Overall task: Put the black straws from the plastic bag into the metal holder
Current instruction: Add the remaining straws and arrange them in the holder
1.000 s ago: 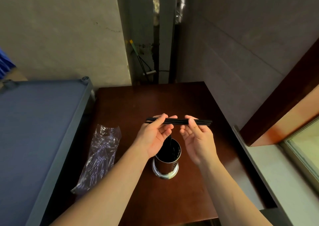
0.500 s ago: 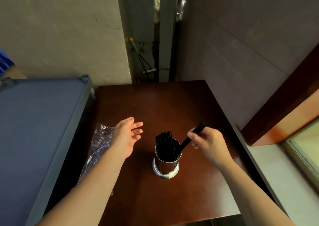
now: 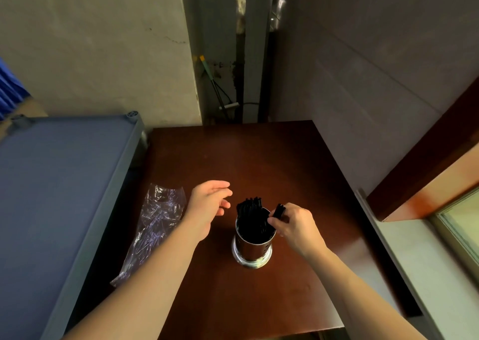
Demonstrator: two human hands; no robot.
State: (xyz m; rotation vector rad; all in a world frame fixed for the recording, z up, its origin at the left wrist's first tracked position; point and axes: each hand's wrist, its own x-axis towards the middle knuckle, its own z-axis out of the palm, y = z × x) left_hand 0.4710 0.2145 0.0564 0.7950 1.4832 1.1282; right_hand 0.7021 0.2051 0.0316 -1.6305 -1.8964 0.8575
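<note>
The right hand (image 3: 294, 225) pinches a few black straws (image 3: 278, 211) at the 3 o'clock rim of the metal holder (image 3: 252, 241), mid-worktop; they should be tipped upright and released only once their lower ends clear the packed bundle (image 3: 250, 204). The left hand (image 3: 207, 204) hovers spread at the holder's 9 o'clock. The straws' lower ends vanish in the dark interior, and whether the plastic bag (image 3: 153, 225) at 9 o'clock still holds any cannot be told.
</note>
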